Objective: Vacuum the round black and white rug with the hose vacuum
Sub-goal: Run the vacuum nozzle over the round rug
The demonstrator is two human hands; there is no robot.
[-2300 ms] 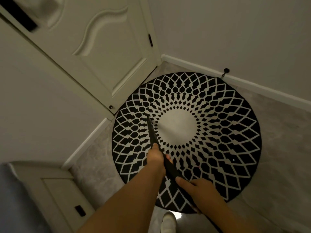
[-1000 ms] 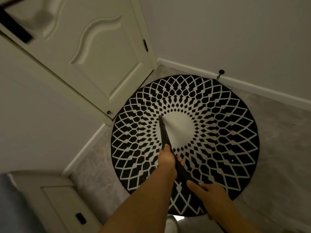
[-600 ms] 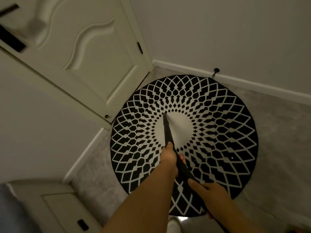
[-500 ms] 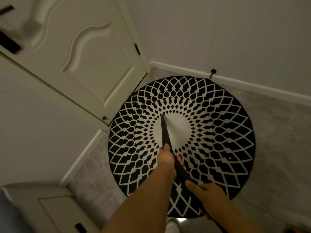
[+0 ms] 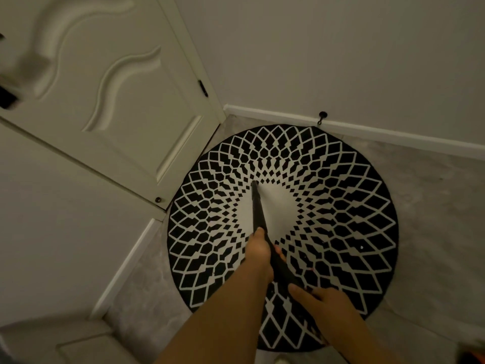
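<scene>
- A person works a black nozzle [image 5: 257, 206] over a round rug [image 5: 341, 219], seen from above; its tip rests at the upper left edge of the rug's pale centre.
- The left hand [image 5: 259, 252] is wrapped closed around the nozzle partway down, thumb lying along the top.
- The right hand [image 5: 324, 303] grips the lower end of the same tool nearer the body, fingers curled over it; the forearm hides what lies behind.
- The rug lies flat on grey floor [image 5: 433, 206] in a corner, its black-and-white diamond pattern radiating outward from the middle.
- A cream panelled door [image 5: 118, 101] stands at the upper left, its lower corner just beside the rug's left edge.
- A white baseboard [image 5: 393, 134] runs along the far wall, with a small dark doorstop [image 5: 321, 117] fixed just beyond the rug's top edge.
- A pale cabinet [image 5: 65, 342] fills the lower left corner, well apart from the rug.
- Both forearms cross the rug's near portion, covering part of the pattern.
</scene>
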